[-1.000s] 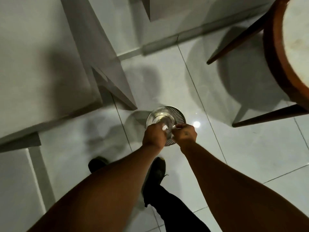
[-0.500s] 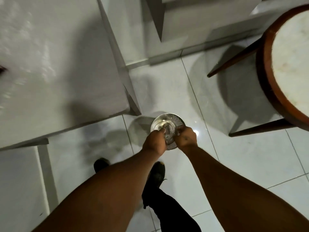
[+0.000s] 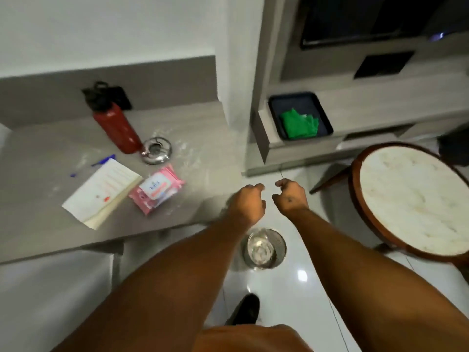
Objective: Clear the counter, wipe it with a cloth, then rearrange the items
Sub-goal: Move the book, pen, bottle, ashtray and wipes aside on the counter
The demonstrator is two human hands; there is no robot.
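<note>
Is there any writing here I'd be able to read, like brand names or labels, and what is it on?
Pink wipes packet: blue brand word on its white label, too blurred to read.
Booklet: faint print and a red mark, too small to read.
Red bottle: no text visible.
Nothing is legible.

A round side table (image 3: 416, 199) with a pale marbled top and a dark reddish-brown wooden rim stands at the right on glossy white floor tiles (image 3: 304, 295), its slanted wooden legs showing beneath it. Behind it runs a grey wood-grain wall unit (image 3: 380, 102) with a dark screen (image 3: 355, 19) set into its upper part. A black shoe (image 3: 245, 309) rests on the tiles near the bottom edge.
</note>
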